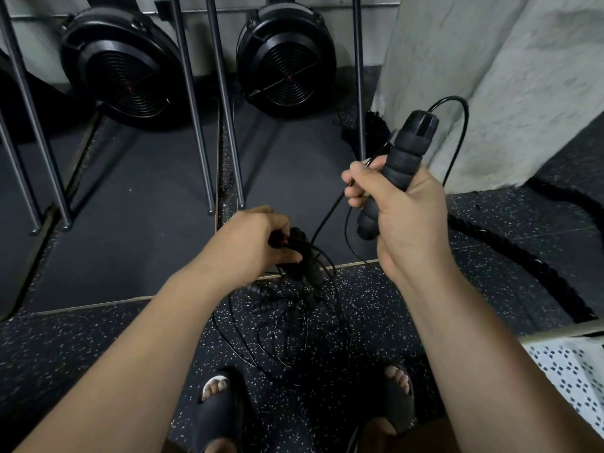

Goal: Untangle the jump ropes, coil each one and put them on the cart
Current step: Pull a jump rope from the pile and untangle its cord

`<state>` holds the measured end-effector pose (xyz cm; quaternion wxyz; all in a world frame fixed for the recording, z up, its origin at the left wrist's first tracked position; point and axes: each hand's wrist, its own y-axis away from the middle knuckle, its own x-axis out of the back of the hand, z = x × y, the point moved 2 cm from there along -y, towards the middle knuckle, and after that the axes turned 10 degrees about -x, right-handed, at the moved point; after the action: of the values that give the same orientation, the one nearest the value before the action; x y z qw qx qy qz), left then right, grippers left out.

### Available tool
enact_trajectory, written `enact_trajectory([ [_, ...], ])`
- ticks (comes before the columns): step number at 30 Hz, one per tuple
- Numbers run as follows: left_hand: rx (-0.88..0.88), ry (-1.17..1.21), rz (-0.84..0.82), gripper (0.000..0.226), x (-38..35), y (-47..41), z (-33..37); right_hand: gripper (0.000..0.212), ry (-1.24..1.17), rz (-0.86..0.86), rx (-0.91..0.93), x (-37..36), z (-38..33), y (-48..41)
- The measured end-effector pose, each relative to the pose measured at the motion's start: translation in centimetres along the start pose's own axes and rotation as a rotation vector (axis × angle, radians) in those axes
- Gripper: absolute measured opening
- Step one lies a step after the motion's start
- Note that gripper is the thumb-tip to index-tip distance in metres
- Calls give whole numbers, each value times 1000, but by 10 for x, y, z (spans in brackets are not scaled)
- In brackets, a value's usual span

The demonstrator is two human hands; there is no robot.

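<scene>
My right hand grips a black foam jump-rope handle held upright, its thin black cord looping out of the top and down behind the hand. A second stretch of cord runs from my right fingers down to the tangle. My left hand grips a bundle of black handles and cords lower down. Below it a tangle of thin black ropes hangs in loops over the speckled floor, with another ribbed handle in it. No cart is in view.
Two black fan wheels of exercise machines stand at the back, with grey metal rails sloping down to the floor. A thick black battle rope lies at the right by a white wall. My sandalled feet stand below.
</scene>
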<state>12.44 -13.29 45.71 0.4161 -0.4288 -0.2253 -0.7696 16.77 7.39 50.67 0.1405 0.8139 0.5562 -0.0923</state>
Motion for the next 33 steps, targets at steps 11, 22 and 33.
enact_trajectory([
  [11, 35, -134, 38, 26, -3, 4, -11, 13, 29, -56, -10, -4, 1, 3],
  [22, 34, 86, -113, 22, -9, 5, -10, 12, 36, -87, -27, -7, 3, 5],
  [33, -52, 296, -84, 28, -16, 3, 19, 13, 26, -115, -44, -9, 2, 7],
])
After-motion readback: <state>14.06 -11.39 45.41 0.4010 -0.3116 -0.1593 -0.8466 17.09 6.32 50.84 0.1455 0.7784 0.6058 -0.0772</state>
